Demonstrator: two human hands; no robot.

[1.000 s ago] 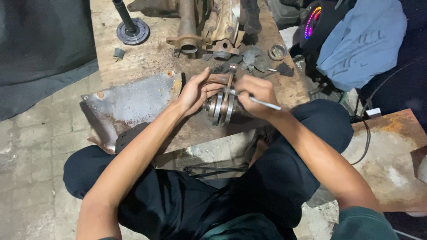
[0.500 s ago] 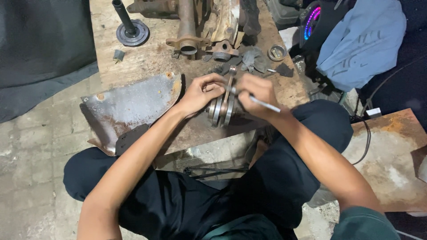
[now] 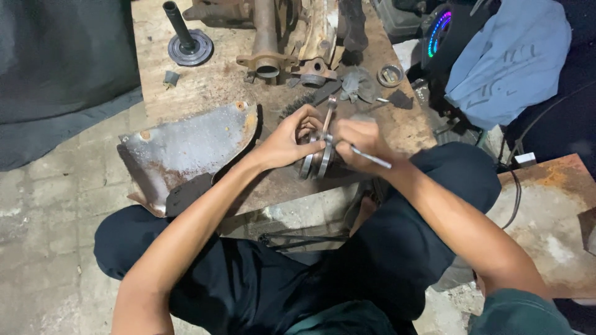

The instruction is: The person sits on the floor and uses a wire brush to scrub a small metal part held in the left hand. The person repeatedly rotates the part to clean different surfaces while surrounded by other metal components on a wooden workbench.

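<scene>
I sit cross-legged at a low wooden board (image 3: 211, 87). My left hand (image 3: 290, 138) grips a round steel crankshaft assembly (image 3: 315, 160) with two disc-shaped webs, held on edge above the board. Its connecting rod (image 3: 329, 110) sticks up and away from me. My right hand (image 3: 359, 144) rests on the right side of the assembly and holds a thin metal rod-like tool (image 3: 371, 157) that points out to the right. The fingers of both hands hide most of the discs.
A bent rusty metal sheet (image 3: 186, 149) lies on the board to the left. Farther back are rusty engine castings (image 3: 273, 43), a black flanged shaft (image 3: 186, 38), a small ring (image 3: 390, 75) and a fan-like part (image 3: 359, 84). A blue cloth (image 3: 509, 59) and rusty plate (image 3: 546, 217) sit right.
My hands and the crankshaft assembly have barely shifted; the left fingers have curled a little more over the discs. The camera view moved slightly.
</scene>
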